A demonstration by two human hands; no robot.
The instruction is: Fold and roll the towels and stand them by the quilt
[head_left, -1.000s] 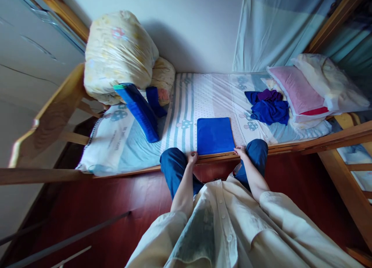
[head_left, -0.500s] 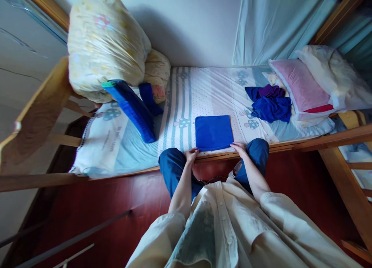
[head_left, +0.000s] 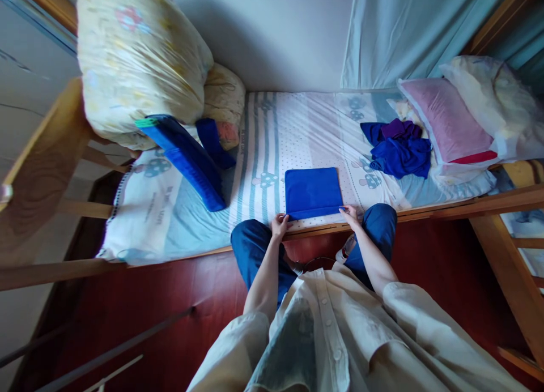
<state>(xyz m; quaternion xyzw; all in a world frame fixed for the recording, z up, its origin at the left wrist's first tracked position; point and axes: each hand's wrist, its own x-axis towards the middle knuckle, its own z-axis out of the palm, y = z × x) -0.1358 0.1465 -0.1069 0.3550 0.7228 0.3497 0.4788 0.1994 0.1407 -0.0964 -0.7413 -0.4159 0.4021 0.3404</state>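
Note:
A flat blue cloth [head_left: 313, 187], roughly square, lies on the bed close to its front edge. Along its near side a narrow strip is turned up into a fold. My left hand [head_left: 279, 226] pinches the near left corner of the cloth. At the near right corner, the fingers of my right hand [head_left: 350, 216] are closed on the same fold. To the left lies a long stack of folded blue cloths [head_left: 191, 165] with a green end, beside a smaller folded blue piece [head_left: 215, 143]. A crumpled heap of blue and purple cloths [head_left: 402, 151] rests on the right.
A large yellow patterned bundle of bedding [head_left: 140, 58] stands at the back left. At the right end lie a pink pillow [head_left: 446, 120] and a pale plastic-covered bundle [head_left: 493, 109]. Wooden bed rails [head_left: 476, 203] border the mattress, above a red floor [head_left: 170, 301].
The near edge of the blue cloth has been turned up into a narrow strip, with both hands still at its corners. The view has shifted slightly.

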